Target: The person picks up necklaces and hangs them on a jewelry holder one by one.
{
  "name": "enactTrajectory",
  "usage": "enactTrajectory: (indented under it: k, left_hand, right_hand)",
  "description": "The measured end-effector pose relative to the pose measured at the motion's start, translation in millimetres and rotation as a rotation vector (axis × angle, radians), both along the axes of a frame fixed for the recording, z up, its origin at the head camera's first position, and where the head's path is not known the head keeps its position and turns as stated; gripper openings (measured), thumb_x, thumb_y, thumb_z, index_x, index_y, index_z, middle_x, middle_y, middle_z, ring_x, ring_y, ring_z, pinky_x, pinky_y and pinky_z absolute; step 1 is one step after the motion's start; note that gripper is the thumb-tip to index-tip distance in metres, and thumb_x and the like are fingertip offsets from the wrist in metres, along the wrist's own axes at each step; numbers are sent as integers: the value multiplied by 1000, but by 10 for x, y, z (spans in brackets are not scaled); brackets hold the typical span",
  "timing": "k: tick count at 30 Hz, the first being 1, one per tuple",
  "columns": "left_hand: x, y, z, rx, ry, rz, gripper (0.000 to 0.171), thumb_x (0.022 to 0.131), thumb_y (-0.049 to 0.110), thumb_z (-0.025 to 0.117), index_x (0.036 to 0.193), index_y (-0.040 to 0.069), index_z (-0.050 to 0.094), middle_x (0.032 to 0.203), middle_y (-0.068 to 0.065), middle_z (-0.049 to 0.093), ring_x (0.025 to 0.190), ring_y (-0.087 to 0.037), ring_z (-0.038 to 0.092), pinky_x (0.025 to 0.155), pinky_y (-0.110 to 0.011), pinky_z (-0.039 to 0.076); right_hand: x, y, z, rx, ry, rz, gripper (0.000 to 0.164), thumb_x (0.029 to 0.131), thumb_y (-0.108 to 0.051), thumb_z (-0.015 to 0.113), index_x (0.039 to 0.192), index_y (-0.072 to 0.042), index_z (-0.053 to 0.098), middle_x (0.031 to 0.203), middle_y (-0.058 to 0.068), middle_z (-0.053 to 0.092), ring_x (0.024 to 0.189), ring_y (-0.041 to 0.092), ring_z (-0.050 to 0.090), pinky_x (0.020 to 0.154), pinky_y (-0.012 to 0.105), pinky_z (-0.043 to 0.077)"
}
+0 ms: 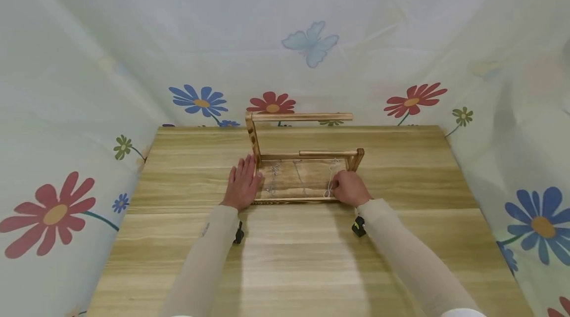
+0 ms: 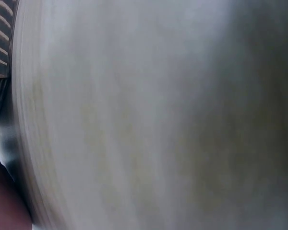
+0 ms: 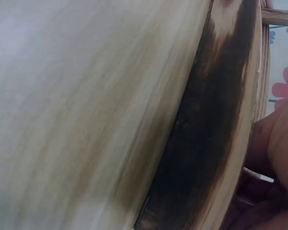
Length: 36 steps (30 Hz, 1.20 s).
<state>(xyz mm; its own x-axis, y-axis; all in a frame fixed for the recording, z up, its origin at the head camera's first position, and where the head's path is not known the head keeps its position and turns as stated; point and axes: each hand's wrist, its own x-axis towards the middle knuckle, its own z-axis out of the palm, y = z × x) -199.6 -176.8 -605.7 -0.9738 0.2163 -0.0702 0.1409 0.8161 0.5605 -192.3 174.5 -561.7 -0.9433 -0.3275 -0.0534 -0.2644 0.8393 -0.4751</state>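
Observation:
A small wooden rack [image 1: 291,202] stands on the table, its low tray base bearing upright posts and horizontal bars. Thin silvery chains [image 1: 299,178] lie or hang across the tray. With fingers extended, my left hand [image 1: 242,183] rests against the rack's left side. My right hand [image 1: 352,188] reaches in at the right end, its curled fingers pinching a pale, thin chain [image 1: 330,183]; the fingertips are partly hidden. In the right wrist view, the hand [image 3: 281,158] bends over the rack's dark, scorched front edge [image 3: 201,120]. Only a sliver of hand [image 2: 7,201] shows in the left wrist view.
The wood-grain table [image 1: 298,257] extends around the rack on every side. Behind and beside it hangs a pale cloth [image 1: 249,20] printed with flowers and a butterfly. The rack's top bar [image 1: 303,116] rises near the table's far edge.

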Motion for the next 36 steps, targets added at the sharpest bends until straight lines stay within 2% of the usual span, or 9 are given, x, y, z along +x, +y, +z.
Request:
enactTrajectory:
  k: [3, 5, 8, 13, 19, 24, 28, 32, 36]
  left_hand:
    - [19, -9, 7, -8, -5, 2, 66, 115, 41, 24, 169, 10, 1, 178, -12, 4, 165, -36, 0, 132, -59, -2]
    - [31, -11, 14, -4, -13, 1, 66, 115, 41, 24, 169, 10, 1, 178, -12, 4, 165, -36, 0, 132, -60, -2]
    - [30, -10, 13, -4, -13, 3, 66, 115, 42, 23, 169, 11, 0, 178, -12, 4, 165, -35, 0, 132, -59, -2]
    - [11, -6, -15, -5, -9, 5, 67, 115, 43, 23, 169, 12, 1, 178, -10, 3, 166, -34, -2, 132, -58, -3]
    - [6, -8, 22, -2, -17, 6, 67, 115, 43, 24, 169, 12, -1, 178, -11, 3, 166, -34, -2, 132, -58, -4]
    - [-8, -17, 30, 0, -19, 12, 67, 115, 42, 24, 169, 12, 1, 178, -11, 4, 166, -34, -2, 132, -58, -4]
    - [-17, -15, 27, -6, -25, 9, 67, 115, 42, 24, 169, 12, 0, 178, -10, 3, 166, -34, -2, 132, -58, -4]
    - [-11, -10, 38, -7, -26, 6, 67, 115, 42, 25, 169, 12, 0, 178, -11, 3, 165, -34, -2, 132, -58, -3]
    - [-1, -11, 55, -5, -26, 4, 66, 115, 41, 25, 169, 11, 0, 178, -12, 3, 165, -35, -2, 132, -59, -3]
  right_hand:
    - [6, -14, -11, 1, -10, 27, 31, 82, 1, 63, 58, -15, 52, 56, -5, 45, 54, 12, 39, 55, 28, 33]
    - [20, -21, -10, -4, -38, 36, 33, 86, 3, 58, 60, -16, 50, 58, -6, 41, 55, 12, 36, 56, 28, 31]
    - [46, -31, 25, -13, -49, 46, 28, 92, 4, 55, 69, -12, 55, 63, -2, 46, 59, 14, 40, 59, 29, 35]
    - [81, -27, 97, -29, -40, 49, 14, 96, 2, 57, 87, -6, 64, 71, 3, 58, 64, 17, 49, 65, 32, 42]
    - [101, -12, 206, -67, 16, 51, 18, 93, 5, 58, 93, -5, 73, 84, 8, 72, 72, 18, 60, 71, 38, 53]
    - [101, -12, 236, -73, 15, 45, 15, 96, 4, 58, 95, -3, 71, 93, 11, 71, 83, 23, 66, 78, 43, 56]
    - [103, -9, 229, -174, -30, 0, 11, 99, 3, 56, 96, -1, 66, 92, 12, 67, 85, 25, 63, 79, 42, 54]
    - [97, -9, 209, -359, -94, -65, 11, 103, 1, 56, 96, 2, 64, 90, 18, 68, 83, 29, 66, 75, 33, 52]
    - [87, -15, 209, -514, -138, -122, 9, 102, 4, 58, 96, 7, 65, 91, 27, 70, 83, 35, 71, 71, 27, 56]
